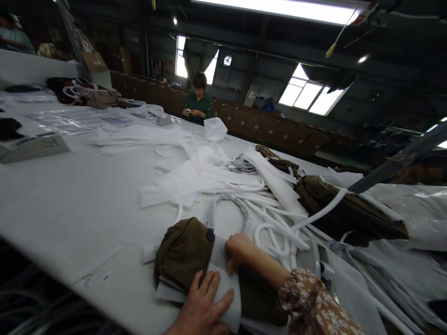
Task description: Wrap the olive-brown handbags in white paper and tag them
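Note:
An olive-green fabric bag (185,249) lies on the table in front of me, with a white wrapping sheet (228,298) across its middle. Its handle (226,200), covered in a pale wrap, arches away from me, and a small dark tab sits at its base. My left hand (206,302) presses down with fingers spread where the bag meets the sheet. Curled closed at the sheet's upper edge, my right hand (239,249) appears to pinch the sheet; its fingertips are partly hidden. More white sheeting sticks out beneath the bag.
Loose white sheets (195,172) and white foam tubes (279,232) cover the table beyond the bag. More olive bags (349,209) lie at the right, near a metal post (391,163). A cardboard piece (38,146) stands left. Across the table is a person (198,102) in green.

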A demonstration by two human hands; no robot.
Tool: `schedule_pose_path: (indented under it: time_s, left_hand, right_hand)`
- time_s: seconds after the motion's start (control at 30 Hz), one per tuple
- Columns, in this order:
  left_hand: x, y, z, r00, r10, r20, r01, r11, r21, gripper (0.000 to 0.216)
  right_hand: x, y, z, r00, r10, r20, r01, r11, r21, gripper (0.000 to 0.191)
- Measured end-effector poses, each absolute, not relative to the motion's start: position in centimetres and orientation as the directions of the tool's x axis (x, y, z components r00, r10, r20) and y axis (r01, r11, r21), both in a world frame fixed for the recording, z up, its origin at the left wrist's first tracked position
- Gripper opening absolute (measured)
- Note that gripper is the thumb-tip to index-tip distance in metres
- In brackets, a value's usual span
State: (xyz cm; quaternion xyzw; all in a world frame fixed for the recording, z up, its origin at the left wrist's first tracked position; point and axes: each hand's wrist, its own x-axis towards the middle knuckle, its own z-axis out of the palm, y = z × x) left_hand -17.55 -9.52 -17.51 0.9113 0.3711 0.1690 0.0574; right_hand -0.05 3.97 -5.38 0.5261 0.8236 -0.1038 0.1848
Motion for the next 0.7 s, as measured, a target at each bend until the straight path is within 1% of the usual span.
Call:
schedule_pose_path:
  time_s: [0.07,0.1,0.13,0.2,0.23,0.27,0.3,0.33,0.37,0.4,0.43,0.47,0.5,0.53,0.6,0.63,0.7]
  left_hand:
    - [-17.5,-9.1,-17.1,0.671,0.690,0.269,0.649,-0.723,0.236,0.080]
    - [-17.4,-9.0,-16.7,0.674,0.684,0.278,0.641,-0.729,0.239,0.080]
    - [-17.4,-8.9,-16.3,0.674,0.678,0.293,0.631,-0.735,0.247,0.080]
    - [-17.8,-9.4,-15.5,0.668,0.659,0.344,0.595,-0.752,0.284,0.073]
    - [-18.3,-9.9,-15.3,0.660,0.645,0.385,0.563,-0.764,0.316,0.063]
    - [-19.1,-10.7,-15.2,0.636,0.638,0.433,0.528,-0.770,0.358,0.049]
    - [-20.3,-11.6,-15.3,0.584,0.655,0.480,0.506,-0.756,0.416,0.034]
    - [-21.8,-12.5,-15.5,0.492,0.705,0.511,0.507,-0.709,0.490,0.024]
    - [-23.5,-13.3,-15.7,0.355,0.780,0.515,0.529,-0.622,0.577,0.022]
    - [-25.3,-13.8,-15.8,0.171,0.862,0.478,0.560,-0.484,0.673,0.023]
    - [-27.2,-13.9,-15.8,-0.027,0.914,0.406,0.576,-0.318,0.754,0.024]
    - [-29.0,-13.6,-15.5,-0.194,0.926,0.325,0.564,-0.166,0.809,0.024]
    - [-30.5,-12.7,-14.9,-0.307,0.916,0.259,0.536,-0.059,0.842,0.026]
    - [-31.7,-11.4,-14.2,-0.363,0.909,0.204,0.505,0.009,0.863,0.029]
    - [-32.7,-8.1,-12.7,-0.356,0.927,0.123,0.449,0.054,0.892,0.035]
    - [-32.7,-6.4,-12.1,-0.306,0.949,0.078,0.402,0.055,0.914,0.035]
    - [-31.9,-3.6,-11.6,-0.207,0.978,0.021,0.304,0.044,0.952,0.030]
  right_hand:
    - [0.2,3.5,-5.1,-0.361,0.813,-0.457,0.909,0.417,0.024,0.036]
    - [0.3,2.8,-5.0,-0.358,0.819,-0.448,0.913,0.409,0.017,0.035]
    - [0.5,1.9,-5.1,-0.363,0.839,-0.404,0.916,0.401,0.008,0.035]
    - [0.6,-0.5,-6.1,-0.355,0.897,-0.265,0.930,0.366,-0.006,0.043]
    - [0.7,-1.8,-7.0,-0.332,0.921,-0.201,0.942,0.336,-0.016,0.049]
    - [0.8,-2.9,-8.2,-0.300,0.939,-0.167,0.954,0.299,-0.032,0.052]
    - [0.9,-3.9,-9.4,-0.268,0.951,-0.155,0.964,0.263,-0.052,0.054]
    - [1.0,-4.6,-10.6,-0.242,0.957,-0.162,0.970,0.233,-0.072,0.053]
    - [1.3,-5.1,-11.6,-0.229,0.960,-0.164,0.972,0.215,-0.096,0.052]
    - [1.4,-5.4,-12.4,-0.233,0.961,-0.152,0.969,0.216,-0.120,0.052]
    - [1.5,-5.5,-12.8,-0.239,0.963,-0.123,0.966,0.222,-0.136,0.051]
    - [1.3,-5.5,-12.8,-0.230,0.970,-0.072,0.965,0.218,-0.146,0.050]
    - [0.9,-5.4,-12.5,-0.222,0.975,-0.003,0.963,0.219,-0.160,0.047]
    - [0.1,-5.4,-11.9,-0.224,0.972,0.073,0.954,0.234,-0.187,0.044]
    - [-2.6,-5.6,-10.4,-0.277,0.937,0.211,0.903,0.329,-0.276,0.037]
    - [-4.4,-5.8,-9.7,-0.325,0.910,0.257,0.859,0.398,-0.321,0.034]
    - [-8.1,-6.2,-9.0,-0.414,0.864,0.286,0.776,0.499,-0.387,0.029]
